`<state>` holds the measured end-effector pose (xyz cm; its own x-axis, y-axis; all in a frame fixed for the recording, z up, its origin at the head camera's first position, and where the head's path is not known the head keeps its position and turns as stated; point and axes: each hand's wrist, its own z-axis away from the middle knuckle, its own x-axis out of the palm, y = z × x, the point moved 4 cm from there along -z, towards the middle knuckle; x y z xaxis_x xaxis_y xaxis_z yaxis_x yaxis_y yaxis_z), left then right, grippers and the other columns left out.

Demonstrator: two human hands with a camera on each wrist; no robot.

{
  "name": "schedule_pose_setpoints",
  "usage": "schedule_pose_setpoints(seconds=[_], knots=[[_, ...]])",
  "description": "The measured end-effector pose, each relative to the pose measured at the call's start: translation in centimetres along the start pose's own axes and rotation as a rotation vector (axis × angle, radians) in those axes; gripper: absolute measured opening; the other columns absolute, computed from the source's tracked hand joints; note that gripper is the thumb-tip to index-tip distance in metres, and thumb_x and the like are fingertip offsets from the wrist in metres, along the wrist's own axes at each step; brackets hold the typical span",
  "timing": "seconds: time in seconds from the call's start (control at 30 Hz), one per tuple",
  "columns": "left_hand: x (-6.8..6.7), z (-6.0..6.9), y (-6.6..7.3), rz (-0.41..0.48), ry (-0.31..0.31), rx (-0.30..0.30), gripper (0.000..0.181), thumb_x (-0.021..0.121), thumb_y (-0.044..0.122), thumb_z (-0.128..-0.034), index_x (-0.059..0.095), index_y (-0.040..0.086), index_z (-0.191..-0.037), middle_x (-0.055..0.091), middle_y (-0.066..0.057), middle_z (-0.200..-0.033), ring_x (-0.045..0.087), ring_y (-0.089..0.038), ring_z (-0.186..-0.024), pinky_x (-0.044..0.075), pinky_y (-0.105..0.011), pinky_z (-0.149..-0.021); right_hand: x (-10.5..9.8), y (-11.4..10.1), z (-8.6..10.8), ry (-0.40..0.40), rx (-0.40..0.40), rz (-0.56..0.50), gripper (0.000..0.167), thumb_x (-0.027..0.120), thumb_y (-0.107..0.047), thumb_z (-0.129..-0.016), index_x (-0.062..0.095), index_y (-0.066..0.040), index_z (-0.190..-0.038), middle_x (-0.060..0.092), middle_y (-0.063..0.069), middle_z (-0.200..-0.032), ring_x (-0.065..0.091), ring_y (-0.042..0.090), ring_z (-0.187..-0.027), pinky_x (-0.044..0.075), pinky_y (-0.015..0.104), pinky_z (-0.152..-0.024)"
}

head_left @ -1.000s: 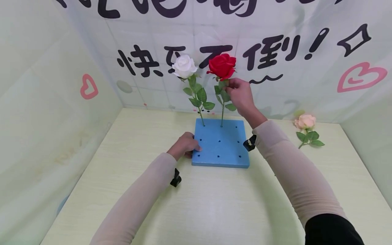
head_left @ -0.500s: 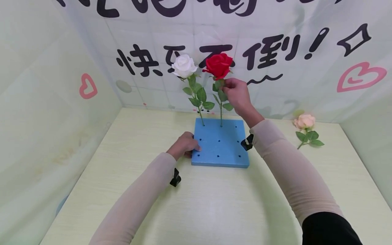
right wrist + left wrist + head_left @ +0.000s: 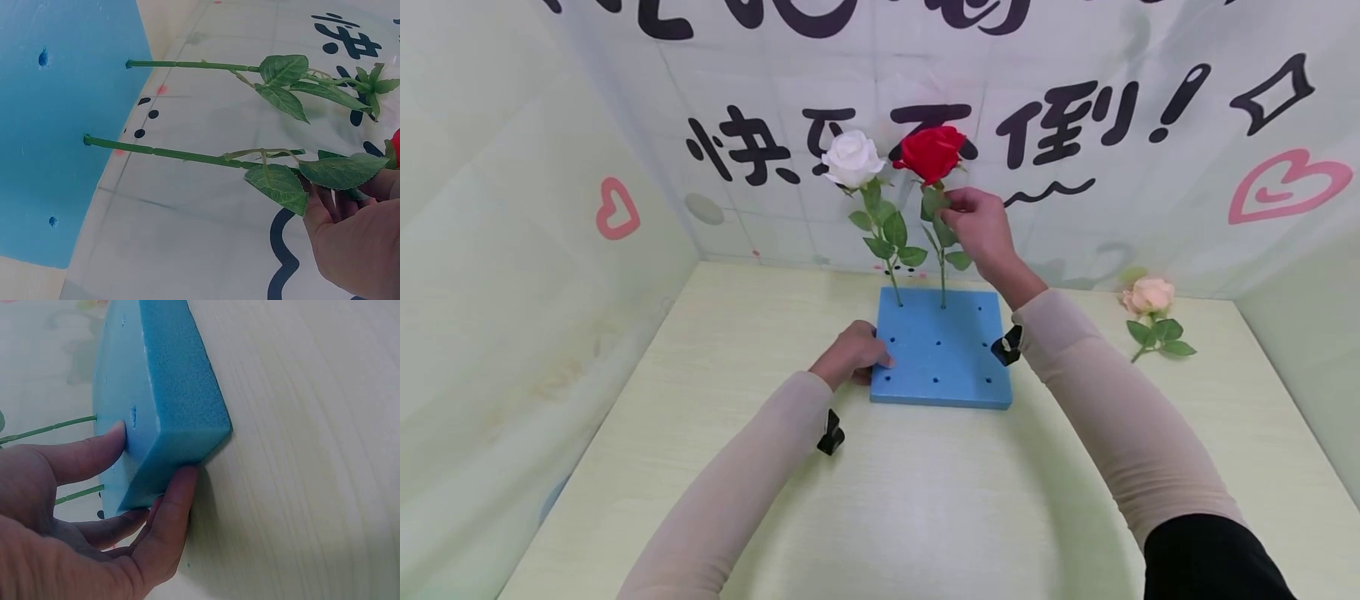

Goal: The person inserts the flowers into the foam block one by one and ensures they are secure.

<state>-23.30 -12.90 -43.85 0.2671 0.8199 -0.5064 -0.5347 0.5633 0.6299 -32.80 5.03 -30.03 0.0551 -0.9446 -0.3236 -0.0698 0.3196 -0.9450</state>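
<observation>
A blue foam block point(image 3: 936, 358) with rows of small holes lies on the table. My left hand point(image 3: 856, 354) grips its left edge, thumb on the top face and fingers against the side, as the left wrist view shows. A red rose point(image 3: 931, 154) stands with its stem in the middle hole of the back row. High on that stem, just under the bloom, my right hand point(image 3: 981, 225) pinches it among the leaves. Beside it a white rose point(image 3: 853, 159) stands in the back-left hole, leaning slightly left. In the right wrist view both green stems point(image 3: 187, 156) enter the foam.
A peach rose point(image 3: 1150, 297) lies on the table at the back right, near the wall. Behind the block hangs a white printed cloth point(image 3: 775, 217) with black characters. Pale cloth walls point(image 3: 512, 292) bound the table on both sides.
The red rose's bloom has shifted slightly left, and my right hand has moved left with it. My left hand and the block have stayed in place.
</observation>
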Motion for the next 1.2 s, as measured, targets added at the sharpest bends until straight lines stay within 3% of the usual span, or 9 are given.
schedule_pose_setpoints(seconds=[0.73,1.2], knots=[[0.15,-0.18,-0.02,0.014,-0.012,0.003,0.071,0.070,0.006,-0.0868,0.033,-0.001,-0.148,0.049,-0.018,-0.138,0.064,-0.031,-0.108,0.059,-0.043,-0.078,-0.17,-0.39,-0.03,-0.033,0.002,-0.074,0.027,0.060,-0.009,-0.093,0.065,-0.004,-0.120,0.063,0.008,-0.115,0.058,0.018,-0.094,0.053,0.027,-0.081],[0.12,-0.25,0.03,-0.024,-0.003,0.001,0.072,0.071,0.008,-0.0873,0.033,0.002,-0.149,0.050,-0.017,-0.138,0.064,-0.029,-0.105,0.060,-0.041,-0.074,-0.97,-0.47,0.43,-0.049,-0.013,-0.122,0.032,0.055,-0.001,-0.091,0.064,-0.002,-0.121,0.064,0.011,-0.117,0.060,0.024,-0.099,0.054,0.028,-0.078]])
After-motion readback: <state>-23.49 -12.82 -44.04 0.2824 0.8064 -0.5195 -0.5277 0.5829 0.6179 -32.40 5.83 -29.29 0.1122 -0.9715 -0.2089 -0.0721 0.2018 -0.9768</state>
